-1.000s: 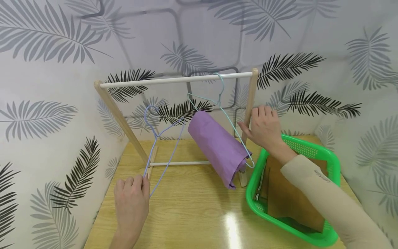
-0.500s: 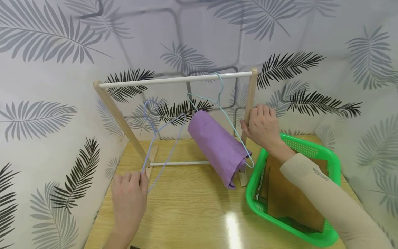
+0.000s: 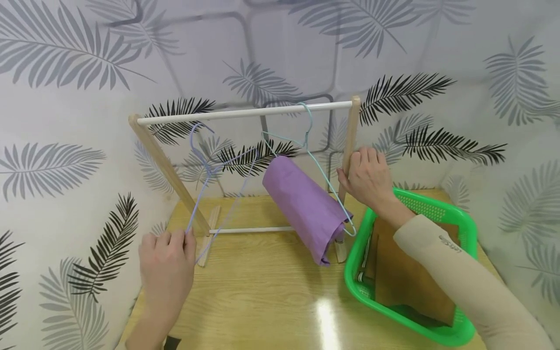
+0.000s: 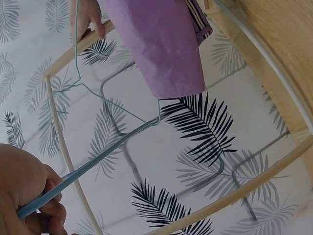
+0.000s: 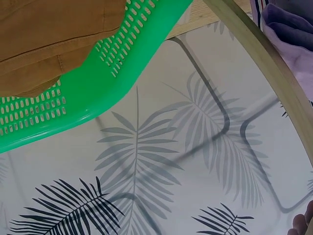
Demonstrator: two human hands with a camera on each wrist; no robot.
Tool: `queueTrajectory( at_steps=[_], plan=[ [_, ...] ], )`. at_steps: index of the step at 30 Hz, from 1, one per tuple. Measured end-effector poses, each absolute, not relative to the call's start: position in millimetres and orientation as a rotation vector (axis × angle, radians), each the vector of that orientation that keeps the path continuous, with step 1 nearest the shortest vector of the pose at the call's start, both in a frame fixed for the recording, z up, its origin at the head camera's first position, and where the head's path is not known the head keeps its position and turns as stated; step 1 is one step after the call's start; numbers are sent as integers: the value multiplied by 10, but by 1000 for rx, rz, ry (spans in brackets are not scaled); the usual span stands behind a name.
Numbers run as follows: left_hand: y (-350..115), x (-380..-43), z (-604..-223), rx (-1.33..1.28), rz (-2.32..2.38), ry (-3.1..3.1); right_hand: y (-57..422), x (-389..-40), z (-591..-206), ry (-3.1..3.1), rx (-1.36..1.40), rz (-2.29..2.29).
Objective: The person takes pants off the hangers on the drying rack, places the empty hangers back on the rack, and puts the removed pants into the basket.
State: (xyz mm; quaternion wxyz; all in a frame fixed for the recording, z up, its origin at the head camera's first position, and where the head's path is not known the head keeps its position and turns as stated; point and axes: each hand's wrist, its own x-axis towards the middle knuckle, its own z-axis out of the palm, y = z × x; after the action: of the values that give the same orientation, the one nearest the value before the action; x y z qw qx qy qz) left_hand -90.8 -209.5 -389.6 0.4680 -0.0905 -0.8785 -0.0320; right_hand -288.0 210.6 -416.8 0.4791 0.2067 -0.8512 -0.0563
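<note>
Left hand [image 3: 166,272] grasps the lavender-blue thin wire hanger [image 3: 199,203] low down, leaving its hook clear, near the round white rail [image 3: 245,113]. Right hand [image 3: 371,177] grips the pale wooden upright post [image 3: 352,126], probably bracing it. Purple folded cloth [image 3: 302,209] hangs beside it, on a mint-green wire hanger [image 3: 306,138].

Dark lettering [image 3: 450,244], one short line: on the cream sleeve [image 3: 465,279], behind the right hand [image 3: 371,179], running roughly lengthwise; too small for us to read with certainty. We can read no text elsewhere.
</note>
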Motion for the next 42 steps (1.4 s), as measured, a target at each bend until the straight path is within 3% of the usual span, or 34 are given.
queueTrajectory(
  at_steps=[24, 42],
  plan=[
    [-2357, -1008, -3344, -196, 71, -2117, 2125, -2883, -4156, -2065, 532, -161],
    [-2431, -1204, -3442, -178, 54, -2120, 2120, -2869, -4147, -2033, 537, -164]
  ],
)
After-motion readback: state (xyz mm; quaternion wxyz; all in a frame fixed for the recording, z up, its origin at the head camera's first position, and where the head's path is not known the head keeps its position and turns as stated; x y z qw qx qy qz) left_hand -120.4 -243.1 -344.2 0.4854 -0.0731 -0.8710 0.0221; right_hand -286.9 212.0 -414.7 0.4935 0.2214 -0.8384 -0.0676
